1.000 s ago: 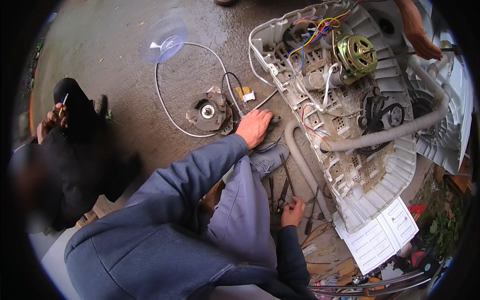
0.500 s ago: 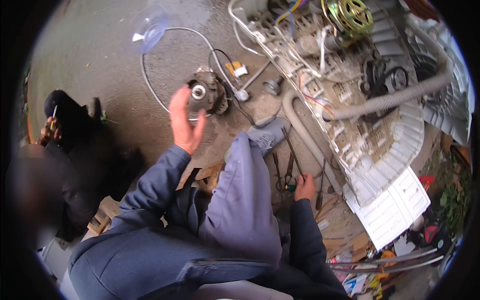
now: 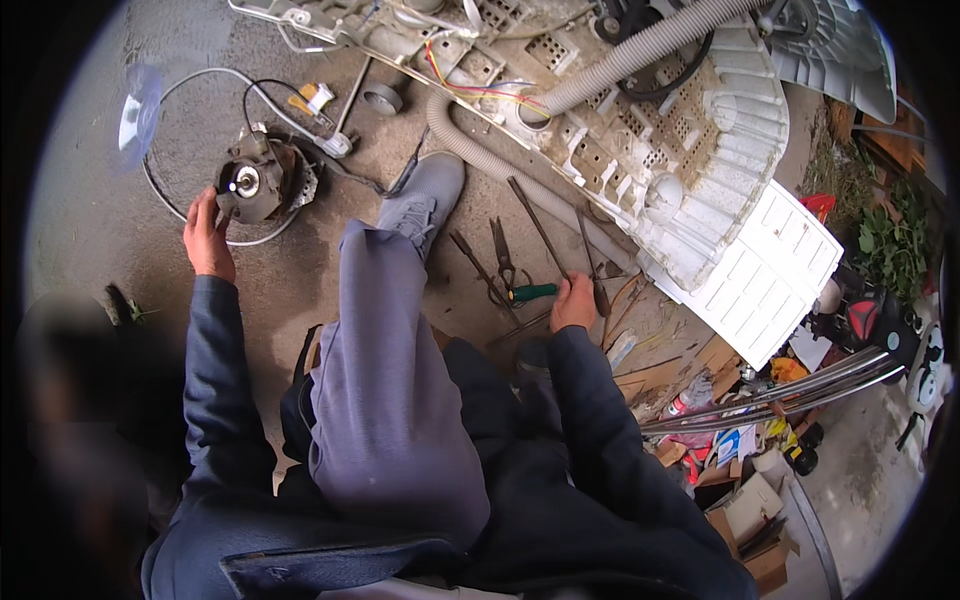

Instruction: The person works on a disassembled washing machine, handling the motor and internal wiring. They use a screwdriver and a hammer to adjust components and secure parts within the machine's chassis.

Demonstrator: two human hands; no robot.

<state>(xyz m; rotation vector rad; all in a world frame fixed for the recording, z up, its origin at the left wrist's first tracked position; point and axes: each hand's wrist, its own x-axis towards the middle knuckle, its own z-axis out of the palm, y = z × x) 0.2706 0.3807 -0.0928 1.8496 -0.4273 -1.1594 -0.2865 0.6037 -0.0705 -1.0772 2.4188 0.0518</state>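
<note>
Touching the rim of the rusty motor (image 3: 268,180) on the ground (image 3: 320,268), the left hand (image 3: 209,243) has narrowly spaced fingers; the right hand (image 3: 574,301) curls at a green handle (image 3: 533,292) and dark rod (image 3: 537,229). Whether either grips, I can't tell.

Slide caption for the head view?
Left hand at the edge of a dirty metal part; right hand beside a green handle.

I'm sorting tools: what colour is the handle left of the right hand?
The handle is green, best in head view.
</note>
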